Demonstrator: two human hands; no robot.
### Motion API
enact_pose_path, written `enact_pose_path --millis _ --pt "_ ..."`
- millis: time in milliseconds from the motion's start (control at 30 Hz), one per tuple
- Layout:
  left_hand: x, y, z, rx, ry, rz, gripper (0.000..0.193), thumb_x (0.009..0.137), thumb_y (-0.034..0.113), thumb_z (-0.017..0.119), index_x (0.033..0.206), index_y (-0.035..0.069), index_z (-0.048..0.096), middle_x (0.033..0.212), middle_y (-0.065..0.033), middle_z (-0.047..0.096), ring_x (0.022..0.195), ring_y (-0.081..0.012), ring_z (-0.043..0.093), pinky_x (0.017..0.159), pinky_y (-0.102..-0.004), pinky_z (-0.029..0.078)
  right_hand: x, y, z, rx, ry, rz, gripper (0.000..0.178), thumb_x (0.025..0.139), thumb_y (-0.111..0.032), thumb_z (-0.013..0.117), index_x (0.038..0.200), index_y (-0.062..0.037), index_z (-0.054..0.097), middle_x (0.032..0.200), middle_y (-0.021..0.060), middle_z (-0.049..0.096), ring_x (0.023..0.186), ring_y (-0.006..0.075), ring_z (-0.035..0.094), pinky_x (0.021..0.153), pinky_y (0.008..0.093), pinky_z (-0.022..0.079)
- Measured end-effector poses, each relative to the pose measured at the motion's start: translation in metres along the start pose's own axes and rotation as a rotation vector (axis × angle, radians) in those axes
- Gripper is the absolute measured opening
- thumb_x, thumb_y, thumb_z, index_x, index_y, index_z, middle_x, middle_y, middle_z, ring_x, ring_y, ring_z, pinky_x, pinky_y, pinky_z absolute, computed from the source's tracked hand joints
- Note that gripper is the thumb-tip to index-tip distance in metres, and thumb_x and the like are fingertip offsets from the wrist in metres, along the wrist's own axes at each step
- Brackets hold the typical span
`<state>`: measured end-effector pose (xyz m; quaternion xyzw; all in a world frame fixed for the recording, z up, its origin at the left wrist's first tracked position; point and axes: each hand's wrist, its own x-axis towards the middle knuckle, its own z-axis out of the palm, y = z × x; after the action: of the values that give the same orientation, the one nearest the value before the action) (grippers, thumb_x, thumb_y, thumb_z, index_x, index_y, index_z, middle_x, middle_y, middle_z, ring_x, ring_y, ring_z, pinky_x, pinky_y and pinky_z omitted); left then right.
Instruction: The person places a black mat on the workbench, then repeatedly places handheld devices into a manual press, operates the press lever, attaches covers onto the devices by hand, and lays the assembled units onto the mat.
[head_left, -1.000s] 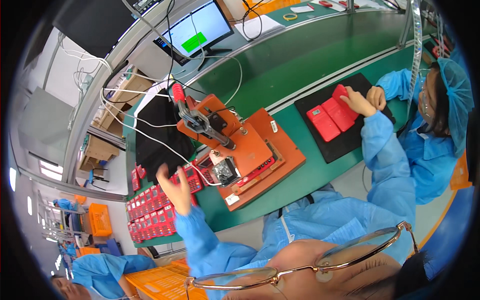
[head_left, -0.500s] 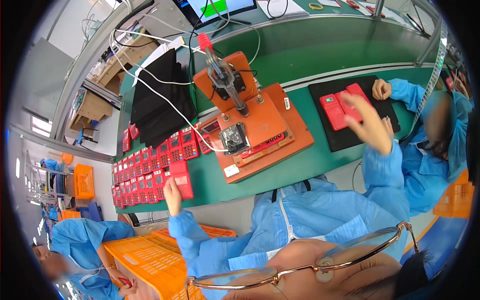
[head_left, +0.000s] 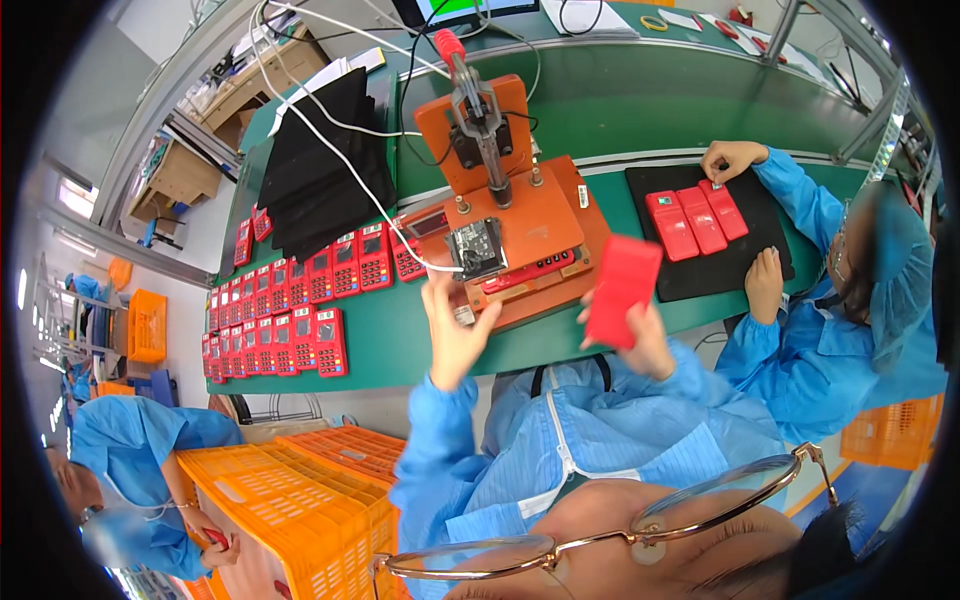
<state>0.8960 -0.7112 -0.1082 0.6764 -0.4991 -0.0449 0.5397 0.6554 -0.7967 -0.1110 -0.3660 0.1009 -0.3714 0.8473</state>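
Raised in front of my body, my right hand (head_left: 648,342) grips a flat red handset (head_left: 624,290), seen from its plain side and a little blurred. My left hand (head_left: 455,328) has its fingers and thumb spread, with nothing in it, at the front left corner of an orange test fixture (head_left: 592,215). A toggle clamp (head_left: 482,130) with a red handle stands on the fixture's raised plate. On the fixture's top lies a dark circuit board (head_left: 477,247) with a white cable. Rows of red keypad handsets (head_left: 330,340) lie left of the fixture.
A co-worker's hand (head_left: 735,160) touches one of three red handsets (head_left: 700,222) on a black mat (head_left: 655,275) at right. Black sheets (head_left: 325,170) are piled at the back left. Orange crates (head_left: 290,510) stand below left, beside another person (head_left: 140,470).
My left hand has moved from the red handsets at left to the fixture's corner. My right hand has drawn back from the mat and now holds a red handset. The co-worker's hands have shifted.
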Motion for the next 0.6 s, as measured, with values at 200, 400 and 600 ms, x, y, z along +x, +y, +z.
enact_pose_path --millis 200,400,600 --pt "0.055 -0.008 -0.006 0.058 -0.371 0.229 0.062 0.057 0.030 0.085 0.107 0.004 0.059 0.109 -0.0150 0.055 0.103 -0.0332 0.052 0.090 -0.0426 0.040 0.009 -0.093 -0.060 -1.144 0.056 -0.216 0.054 0.093 -0.022 0.050 0.138 -0.0005 0.029 0.127 0.0171 0.045 0.112 0.0270 0.050 0.094 0.0351 0.041" --pt "0.044 -0.031 -0.022 -0.030 -0.181 0.180 0.059 0.059 0.020 0.084 0.107 -0.002 0.057 0.099 -0.0158 0.062 0.092 -0.0203 0.062 0.080 -0.0302 0.049 0.058 -0.097 -0.022 -1.839 -0.531 -0.225 0.052 0.084 -0.029 0.060 0.130 -0.0081 0.045 0.122 0.0206 0.044 0.111 0.0362 0.044 0.095 0.0428 0.037" --pt "-0.036 -0.064 -0.066 -0.718 0.352 -0.196 0.061 0.074 0.038 0.065 0.115 -0.004 0.049 0.106 -0.0125 0.058 0.098 -0.0208 0.058 0.091 -0.0362 0.045 0.129 -0.033 0.002 -1.825 -0.769 -0.567 0.040 0.084 -0.035 0.058 0.114 -0.0080 0.056 0.125 0.0178 0.045 0.112 0.0373 0.042 0.097 0.0459 0.033"
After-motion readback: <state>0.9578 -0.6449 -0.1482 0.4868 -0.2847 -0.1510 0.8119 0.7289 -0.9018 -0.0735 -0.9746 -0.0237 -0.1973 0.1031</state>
